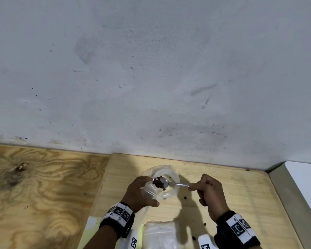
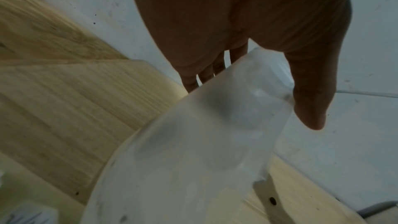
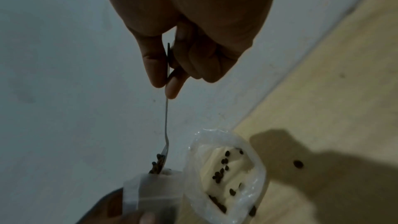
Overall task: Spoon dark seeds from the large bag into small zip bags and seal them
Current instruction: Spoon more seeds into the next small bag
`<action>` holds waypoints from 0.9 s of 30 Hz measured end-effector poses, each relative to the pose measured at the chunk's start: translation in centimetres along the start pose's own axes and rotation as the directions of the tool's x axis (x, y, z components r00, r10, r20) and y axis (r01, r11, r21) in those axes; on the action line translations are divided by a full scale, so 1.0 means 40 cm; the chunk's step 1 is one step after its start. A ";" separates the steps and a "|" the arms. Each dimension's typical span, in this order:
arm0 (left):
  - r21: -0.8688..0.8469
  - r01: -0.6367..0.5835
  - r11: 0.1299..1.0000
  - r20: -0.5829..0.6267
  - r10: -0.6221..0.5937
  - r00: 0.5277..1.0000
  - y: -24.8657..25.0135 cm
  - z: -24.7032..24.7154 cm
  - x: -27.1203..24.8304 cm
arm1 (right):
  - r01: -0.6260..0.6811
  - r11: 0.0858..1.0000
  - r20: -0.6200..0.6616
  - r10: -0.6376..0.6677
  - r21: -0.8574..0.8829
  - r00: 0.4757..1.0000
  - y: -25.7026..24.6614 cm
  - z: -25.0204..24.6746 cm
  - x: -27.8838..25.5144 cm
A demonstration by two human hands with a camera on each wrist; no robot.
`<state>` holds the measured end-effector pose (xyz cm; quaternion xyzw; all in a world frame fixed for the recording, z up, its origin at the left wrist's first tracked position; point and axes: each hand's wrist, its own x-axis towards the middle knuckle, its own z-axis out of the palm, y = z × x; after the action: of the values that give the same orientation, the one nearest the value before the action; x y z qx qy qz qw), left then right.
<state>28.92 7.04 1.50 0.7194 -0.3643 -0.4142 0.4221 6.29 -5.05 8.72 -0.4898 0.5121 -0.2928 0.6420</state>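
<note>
Tipping now: right hand [image 1: 209, 193] pinches the spoon [image 1: 166, 182], loaded with seeds, at the small zip bag [image 1: 149, 190] gripped in the left hand [image 1: 138, 192], just beside the large bag [image 3: 226, 175]. Filling underway; sealing not yet done.

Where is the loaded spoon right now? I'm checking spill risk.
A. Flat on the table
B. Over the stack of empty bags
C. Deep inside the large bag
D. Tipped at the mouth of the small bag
D: the right hand holds the spoon, tipping seeds into the small bag in the left hand.
</note>
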 end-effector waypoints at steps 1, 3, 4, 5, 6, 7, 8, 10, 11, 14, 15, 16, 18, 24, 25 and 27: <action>0.007 -0.004 1.000 0.002 0.004 1.000 0.002 0.001 0.000 | 0.048 0.997 0.018 -0.047 -0.058 0.999 -0.007 0.009 0.000; 0.023 -0.004 1.000 0.009 0.004 1.000 0.007 0.000 0.002 | 0.164 0.968 0.067 -0.154 -0.189 0.986 -0.015 0.027 0.001; 0.026 -0.001 1.000 0.006 0.001 1.000 0.010 -0.001 0.001 | 0.217 0.945 0.098 -0.198 -0.246 0.975 -0.018 0.034 0.000; 0.020 0.011 1.000 0.005 -0.011 1.000 0.013 -0.001 0.002 | 0.260 0.919 0.132 -0.230 -0.296 0.964 -0.019 0.040 -0.002; 0.013 0.024 1.000 0.008 -0.025 1.000 0.015 -0.002 0.003 | 0.301 0.891 0.169 -0.257 -0.341 0.952 -0.019 0.043 -0.005; 0.006 0.032 0.999 0.007 -0.032 0.999 0.017 -0.002 0.003 | 0.337 0.860 0.201 -0.278 -0.382 0.939 -0.019 0.046 -0.008; 0.012 0.043 0.999 0.016 -0.044 0.999 0.016 -0.001 0.005 | 0.372 0.832 0.224 -0.303 -0.411 0.926 -0.020 0.047 -0.013; 0.027 0.072 0.997 0.036 -0.073 0.997 0.013 0.000 0.008 | 0.399 0.820 0.217 -0.337 -0.410 0.916 -0.026 0.039 -0.016; 0.027 0.084 0.996 0.043 -0.085 0.995 0.011 0.000 0.010 | 0.393 0.838 0.180 -0.349 -0.380 0.920 -0.026 0.031 -0.017; 0.056 0.111 0.992 0.074 -0.115 0.991 0.001 0.007 0.017 | 0.345 0.875 0.032 -0.356 -0.338 0.934 -0.001 -0.001 -0.011; 0.072 0.116 0.991 0.091 -0.123 0.988 0.000 0.009 0.019 | 0.324 0.879 0.003 -0.345 -0.350 0.939 0.012 -0.007 -0.008; 0.091 0.116 0.989 0.113 -0.126 0.986 -0.005 0.013 0.022 | 0.305 0.878 -0.009 -0.332 -0.370 0.943 0.032 -0.009 -0.003; 0.127 0.119 0.985 0.152 -0.138 0.979 -0.006 0.020 0.026 | 0.271 0.852 -0.004 -0.305 -0.449 0.952 0.068 -0.002 0.006; 0.086 0.183 0.979 0.138 -0.194 0.971 0.000 0.033 0.061 | 0.211 0.779 -0.010 -0.268 -0.590 0.963 0.135 0.049 0.063; 0.062 0.194 0.979 0.129 -0.201 0.971 0.004 0.031 0.067 | 0.200 0.767 -0.026 -0.272 -0.610 0.962 0.132 0.060 0.073; 0.008 0.220 0.976 0.110 -0.219 0.969 0.013 0.023 0.077 | 0.185 0.734 -0.051 -0.286 -0.653 0.957 0.123 0.081 0.088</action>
<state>29.20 3.86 0.80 0.7304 -0.3042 -0.4981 0.3547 9.80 -5.36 2.83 -0.7173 0.5608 -0.2145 0.3534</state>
